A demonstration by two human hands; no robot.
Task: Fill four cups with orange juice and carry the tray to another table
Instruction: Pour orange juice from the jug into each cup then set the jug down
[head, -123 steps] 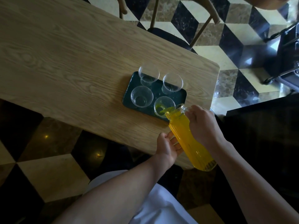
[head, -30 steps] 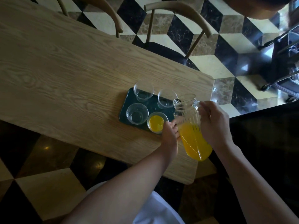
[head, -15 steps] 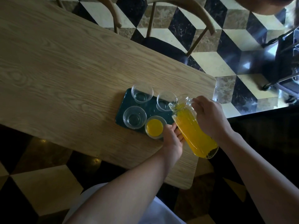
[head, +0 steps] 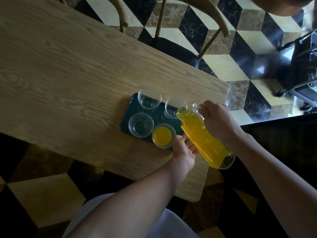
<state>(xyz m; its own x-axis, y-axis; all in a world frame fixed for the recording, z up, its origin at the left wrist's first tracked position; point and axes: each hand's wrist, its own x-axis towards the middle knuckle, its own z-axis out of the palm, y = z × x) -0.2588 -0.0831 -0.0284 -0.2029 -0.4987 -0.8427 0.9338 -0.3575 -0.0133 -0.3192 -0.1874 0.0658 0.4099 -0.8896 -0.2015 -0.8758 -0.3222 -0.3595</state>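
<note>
Your wooden table (head: 68, 66) carries a dark green tray (head: 127, 115) near its 4 o'clock corner. Your right hand (head: 217, 120) grips the tilted glass pitcher of orange juice (head: 204, 140), spout at the 1 o'clock cup (head: 175, 107). Your left hand (head: 184, 148) supports the pitcher from below, fingers relaxed. The 5 o'clock cup (head: 163, 135) holds juice; the 11 o'clock cup (head: 149, 98) and 7 o'clock cup (head: 140, 124) look empty.

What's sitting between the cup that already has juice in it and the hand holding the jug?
In the head view, the left hand and the tilted jug of orange juice lie between the filled cup and the right hand, which grips the jug.
</note>
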